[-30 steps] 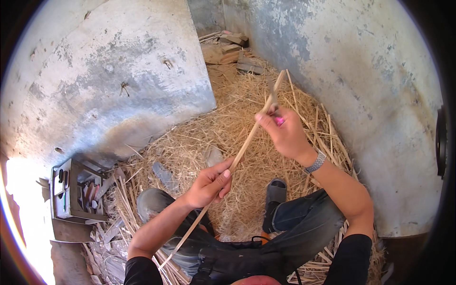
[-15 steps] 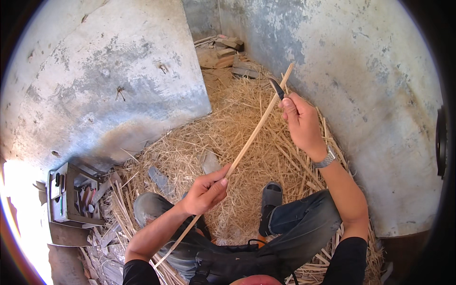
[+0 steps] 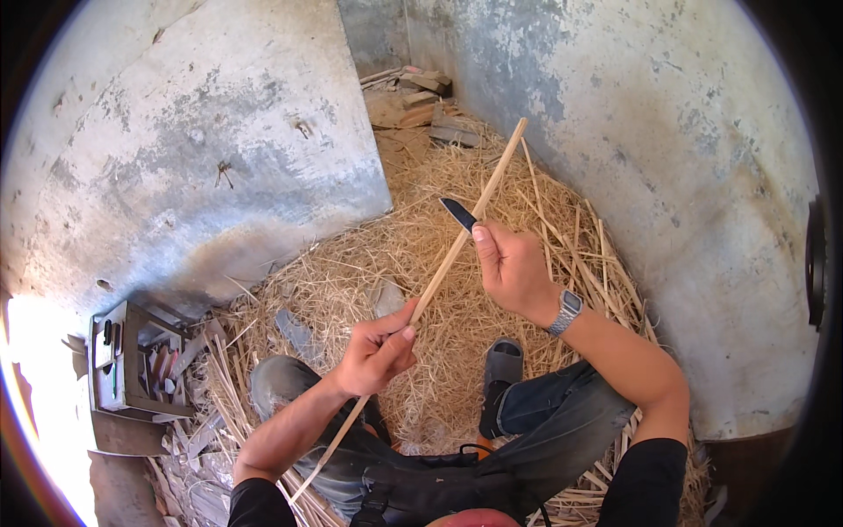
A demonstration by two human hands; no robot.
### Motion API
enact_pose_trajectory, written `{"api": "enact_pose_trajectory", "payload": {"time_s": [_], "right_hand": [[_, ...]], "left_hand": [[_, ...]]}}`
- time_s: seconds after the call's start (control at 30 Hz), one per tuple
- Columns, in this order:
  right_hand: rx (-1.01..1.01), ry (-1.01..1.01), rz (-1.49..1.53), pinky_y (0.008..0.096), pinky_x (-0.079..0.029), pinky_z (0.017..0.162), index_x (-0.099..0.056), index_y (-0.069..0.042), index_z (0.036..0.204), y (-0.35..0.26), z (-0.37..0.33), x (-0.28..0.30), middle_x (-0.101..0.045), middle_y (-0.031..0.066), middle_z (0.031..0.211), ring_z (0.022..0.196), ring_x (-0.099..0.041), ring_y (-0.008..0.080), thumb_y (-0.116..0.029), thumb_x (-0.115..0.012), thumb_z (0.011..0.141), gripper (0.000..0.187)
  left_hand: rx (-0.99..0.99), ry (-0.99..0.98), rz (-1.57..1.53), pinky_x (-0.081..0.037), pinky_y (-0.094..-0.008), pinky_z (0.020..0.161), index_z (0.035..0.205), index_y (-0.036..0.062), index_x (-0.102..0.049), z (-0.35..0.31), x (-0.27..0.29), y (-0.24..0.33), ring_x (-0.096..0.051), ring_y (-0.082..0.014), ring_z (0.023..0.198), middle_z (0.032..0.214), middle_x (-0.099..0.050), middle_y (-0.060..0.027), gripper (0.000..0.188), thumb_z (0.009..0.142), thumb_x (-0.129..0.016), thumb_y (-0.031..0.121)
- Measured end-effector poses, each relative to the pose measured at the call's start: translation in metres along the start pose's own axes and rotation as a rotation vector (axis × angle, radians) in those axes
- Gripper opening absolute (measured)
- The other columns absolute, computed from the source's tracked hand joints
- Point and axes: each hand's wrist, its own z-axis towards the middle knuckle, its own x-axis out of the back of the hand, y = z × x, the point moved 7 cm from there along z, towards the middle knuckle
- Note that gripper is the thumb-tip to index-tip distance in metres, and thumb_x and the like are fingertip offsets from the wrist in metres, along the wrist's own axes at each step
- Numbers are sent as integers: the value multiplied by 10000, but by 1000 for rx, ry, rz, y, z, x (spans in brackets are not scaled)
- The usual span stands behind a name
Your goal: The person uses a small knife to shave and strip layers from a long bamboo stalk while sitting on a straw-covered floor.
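A long, pale wooden strip [image 3: 444,270] slants from near my lap up toward the far wall corner. My left hand [image 3: 376,351] is closed around it near its middle. My right hand [image 3: 520,268], with a metal watch on the wrist, grips a small knife [image 3: 457,213]. Its dark blade lies across the strip, pointing up and to the left. The knife's handle is hidden inside my fingers. Whether the edge bites into the wood, I cannot tell.
Shavings [image 3: 413,184] and thin strips cover the floor between my legs. At left stands a small wooden cabinet [image 3: 136,360] holding tools. Bricks and wood pieces [image 3: 426,88] are piled in the far corner. Weathered walls [image 3: 219,114] rise on both sides.
My right hand has drawn the knife down along the strip, toward me and leftward. The strip's far end has shifted slightly left. My left hand keeps its grip, almost unmoved.
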Motion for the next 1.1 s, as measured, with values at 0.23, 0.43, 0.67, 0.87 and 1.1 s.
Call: {"api": "enact_pose_trajectory", "payload": {"time_s": [0.23, 0.43, 0.67, 0.87, 1.1], "right_hand": [[149, -163, 139, 395, -388, 408, -581, -49, 773, -43, -34, -42, -504, 143, 525, 413, -506, 316, -274, -500, 1027, 349], [-23, -83, 3, 377, -382, 414, -580, -40, 777, -20, 12, -8, -489, 108, 504, 384, -472, 237, -252, -479, 1042, 354], [-63, 186, -190, 361, -334, 399, -578, -14, 771, 25, 39, 44, -446, 88, 464, 374, -435, 213, -253, -457, 1055, 391], [9, -22, 23, 383, -357, 405, -600, -11, 799, -7, 9, -6, -479, 133, 491, 385, -483, 282, -234, -485, 1040, 348], [-26, -206, 92, 410, -379, 416, -617, -5, 834, -10, -20, -27, -519, 165, 526, 409, -518, 315, -245, -510, 1026, 325]], "left_hand": [[24, 24, -46, -283, -252, 483, 1518, 49, -367, 4, 5, 0, -281, -58, 500, 593, -326, 40, 464, 1063, -440, 100], [-17, 16, -48, -254, -260, 458, 1522, -4, -318, 4, 2, 20, -248, -56, 456, 568, -305, 48, 496, 1063, -432, 145], [-74, -86, -14, -292, -244, 468, 1516, 31, -360, -1, -10, 12, -297, -51, 484, 584, -348, 40, 468, 1059, -443, 87], [-58, 29, 74, -283, -244, 460, 1503, 10, -375, -1, 8, 7, -311, -46, 484, 586, -378, 41, 464, 1053, -462, 80], [12, 44, 40, -268, -243, 447, 1488, 8, -405, -6, 10, -5, -311, -42, 476, 575, -376, 41, 448, 1052, -471, 85]]}}
